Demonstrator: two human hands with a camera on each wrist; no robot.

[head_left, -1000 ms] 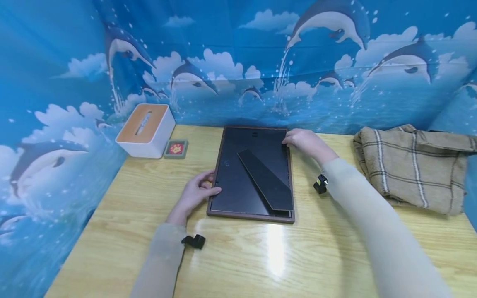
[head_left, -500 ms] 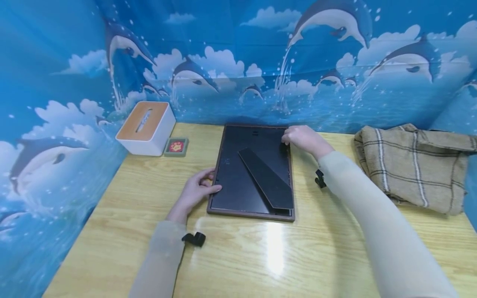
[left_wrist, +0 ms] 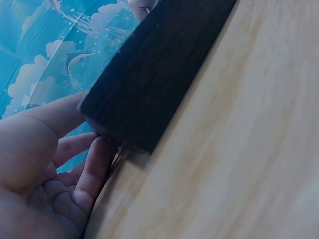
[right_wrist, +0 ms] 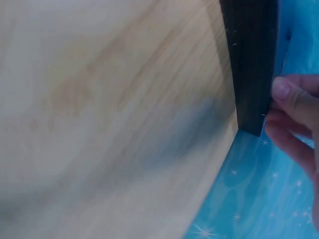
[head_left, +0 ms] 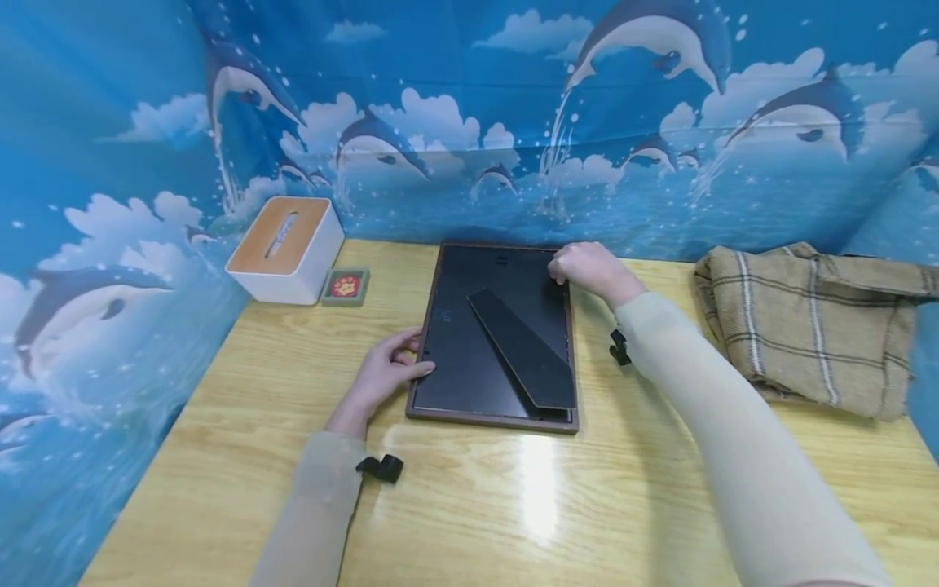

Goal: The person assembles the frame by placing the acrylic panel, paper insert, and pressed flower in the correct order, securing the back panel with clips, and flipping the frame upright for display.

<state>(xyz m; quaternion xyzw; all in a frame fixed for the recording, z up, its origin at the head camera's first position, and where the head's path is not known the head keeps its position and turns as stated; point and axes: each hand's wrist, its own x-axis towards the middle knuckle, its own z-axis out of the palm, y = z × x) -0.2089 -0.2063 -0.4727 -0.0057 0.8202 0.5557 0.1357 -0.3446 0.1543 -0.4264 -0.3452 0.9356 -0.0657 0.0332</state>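
Note:
A picture frame (head_left: 473, 350) lies face down on the table, showing its black back, brown border and a slanted easel leg (head_left: 524, 355). My left hand (head_left: 385, 371) grips its left edge near the front, thumb over the border and the other fingers along the side. In the left wrist view those fingers (left_wrist: 94, 169) bend under the dark side of the frame. At the far right corner is my right hand (head_left: 592, 269), fingers curled at the border. The right wrist view has its thumb and fingertips (right_wrist: 283, 89) close together at the frame's edge.
A white tissue box with a wooden lid (head_left: 282, 249) stands at the back left, beside a small green square with a red centre (head_left: 345, 287). A folded plaid cloth (head_left: 810, 330) lies at the right. A dolphin-print curtain (head_left: 440, 122) hangs behind the wooden table (head_left: 469, 505).
My right hand has shifted slightly to the left and back at the frame's far right corner. The left hand keeps its hold, and the frame stays in place.

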